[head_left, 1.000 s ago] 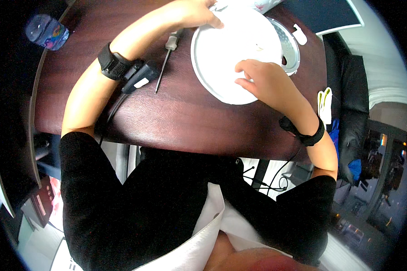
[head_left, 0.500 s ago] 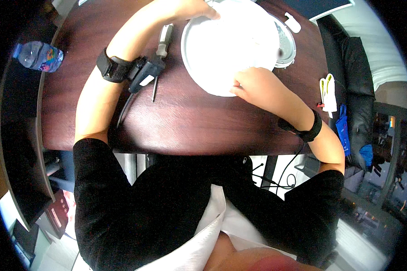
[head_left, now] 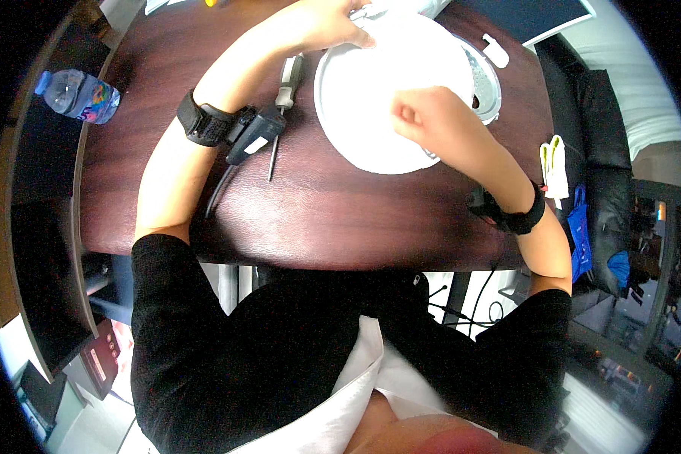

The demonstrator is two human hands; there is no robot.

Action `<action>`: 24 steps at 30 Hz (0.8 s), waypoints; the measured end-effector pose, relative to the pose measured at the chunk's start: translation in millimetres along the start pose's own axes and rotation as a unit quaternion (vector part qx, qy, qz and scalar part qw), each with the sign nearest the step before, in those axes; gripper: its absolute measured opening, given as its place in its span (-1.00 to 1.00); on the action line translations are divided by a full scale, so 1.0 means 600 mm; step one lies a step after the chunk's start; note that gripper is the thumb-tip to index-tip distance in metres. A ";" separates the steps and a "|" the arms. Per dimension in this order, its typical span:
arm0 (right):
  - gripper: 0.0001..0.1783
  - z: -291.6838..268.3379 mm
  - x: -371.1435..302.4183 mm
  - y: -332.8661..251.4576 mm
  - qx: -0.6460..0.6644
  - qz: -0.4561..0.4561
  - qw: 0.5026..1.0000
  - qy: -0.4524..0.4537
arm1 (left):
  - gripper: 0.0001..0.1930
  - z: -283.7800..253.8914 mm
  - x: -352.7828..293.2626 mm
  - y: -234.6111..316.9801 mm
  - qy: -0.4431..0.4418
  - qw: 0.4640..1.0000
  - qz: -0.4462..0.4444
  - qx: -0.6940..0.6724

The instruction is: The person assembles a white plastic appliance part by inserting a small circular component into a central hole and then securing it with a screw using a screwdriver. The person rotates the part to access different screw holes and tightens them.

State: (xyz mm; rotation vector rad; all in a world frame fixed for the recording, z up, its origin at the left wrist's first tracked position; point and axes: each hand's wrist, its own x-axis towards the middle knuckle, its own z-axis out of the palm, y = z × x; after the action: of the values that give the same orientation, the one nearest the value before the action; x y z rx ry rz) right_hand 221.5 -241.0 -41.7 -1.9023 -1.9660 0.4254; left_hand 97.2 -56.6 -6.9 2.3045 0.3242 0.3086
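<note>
A bright white round disc (head_left: pixel 386 98) with a raised rim lies at the far middle of the table; its surface is too overexposed to show detail. My left hand (head_left: pixel 337 26) grips its far left edge, thumb on top. My right hand (head_left: pixel 431 117) is over its near right part, fingers curled in; whether they hold something small is hidden. A shallow round grey-white part (head_left: pixel 490 87) with small holes sticks out from behind the disc on the right. A screwdriver (head_left: pixel 286 94) with a pale handle lies left of the disc, beside my left wrist.
The dark wood table (head_left: pixel 318 219) carries a small white piece (head_left: pixel 495 51) at the far right and white-and-yellow gloves (head_left: pixel 554 168) at its right edge. A water bottle (head_left: pixel 79 96) lies at the left. A dark screen (head_left: pixel 530 15) stands far right.
My right hand has lifted from the disc's near rim and moved inward over it, fingers now curled. My left hand keeps hold of the far edge. The whole view has shifted slightly.
</note>
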 end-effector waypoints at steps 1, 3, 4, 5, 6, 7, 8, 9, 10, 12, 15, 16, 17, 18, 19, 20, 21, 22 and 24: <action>-0.89 -0.007 0.008 -0.003 0.030 -0.004 0.999 0.039 | -0.58 -0.003 -0.004 0.002 0.007 1.000 0.019 0.001; -0.90 -0.008 0.025 -0.001 0.046 -0.025 0.991 0.120 | -0.59 -0.002 0.001 -0.003 0.000 1.000 -0.010 -0.017; -0.90 -0.009 0.036 0.002 0.054 -0.036 0.985 0.161 | -0.59 -0.003 0.003 -0.003 -0.003 0.999 -0.023 -0.026; -0.91 -0.004 0.046 0.010 0.044 -0.066 0.978 0.191 | -0.59 -0.007 0.001 0.000 -0.002 0.999 -0.015 -0.032; -0.92 -0.003 0.051 0.008 0.051 -0.045 0.979 0.193 | -0.59 -0.011 -0.005 0.008 -0.005 0.999 -0.007 -0.039; -0.92 -0.003 0.056 0.006 0.059 -0.023 0.979 0.194 | -0.59 -0.013 -0.008 0.012 -0.007 0.999 0.001 -0.047; -0.93 -0.004 0.059 0.005 0.066 -0.001 0.978 0.196 | -0.59 -0.013 -0.007 0.012 -0.006 0.999 0.007 -0.046; -0.94 -0.002 0.062 0.006 0.051 -0.027 0.975 0.214 | -0.60 -0.014 -0.010 0.011 -0.001 0.999 0.010 -0.044; -0.94 0.002 0.065 0.009 0.037 -0.053 0.971 0.232 | -0.60 -0.017 -0.013 0.011 0.005 0.999 0.012 -0.041; -0.96 0.004 0.066 0.011 0.029 -0.068 0.966 0.246 | -0.60 -0.021 -0.018 0.017 0.000 0.999 -0.006 -0.032; -0.96 0.005 0.063 0.014 0.040 -0.049 0.968 0.242 | -0.61 -0.023 -0.018 0.017 -0.005 0.999 -0.009 -0.038; -0.95 0.009 0.066 0.015 0.038 -0.052 0.967 0.245 | -0.61 -0.023 -0.020 0.016 -0.005 0.999 -0.007 -0.042; -0.95 0.011 0.068 0.015 0.035 -0.054 0.966 0.249 | -0.61 -0.020 -0.018 0.011 0.003 0.999 -0.011 -0.040; -0.95 0.013 0.070 0.015 0.034 -0.054 0.965 0.253 | -0.61 -0.014 -0.012 0.003 0.009 0.999 -0.014 -0.039; -0.95 0.014 0.071 0.015 0.032 -0.053 0.964 0.258 | -0.62 -0.011 -0.009 -0.002 0.016 0.999 -0.017 -0.037; -0.95 0.014 0.072 0.015 0.031 -0.053 0.963 0.262 | -0.62 -0.011 -0.008 -0.003 0.016 0.999 -0.024 -0.045; -0.95 0.014 0.072 0.016 0.031 -0.049 0.963 0.263 | -0.62 -0.010 -0.009 0.000 0.014 0.998 -0.030 -0.052; -0.95 0.014 0.071 0.017 0.031 -0.046 0.963 0.265 | -0.62 -0.010 -0.011 0.004 0.013 0.998 -0.036 -0.059; -0.94 0.015 0.071 0.018 0.029 -0.046 0.961 0.271 | -0.62 -0.019 -0.023 0.021 0.008 0.997 -0.032 -0.066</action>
State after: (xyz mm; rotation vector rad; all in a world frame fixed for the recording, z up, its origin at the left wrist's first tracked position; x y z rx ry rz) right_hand 226.1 -197.7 -52.0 -1.6534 -1.6416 -0.0661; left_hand 82.5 -61.9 8.0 2.1577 0.3741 0.3081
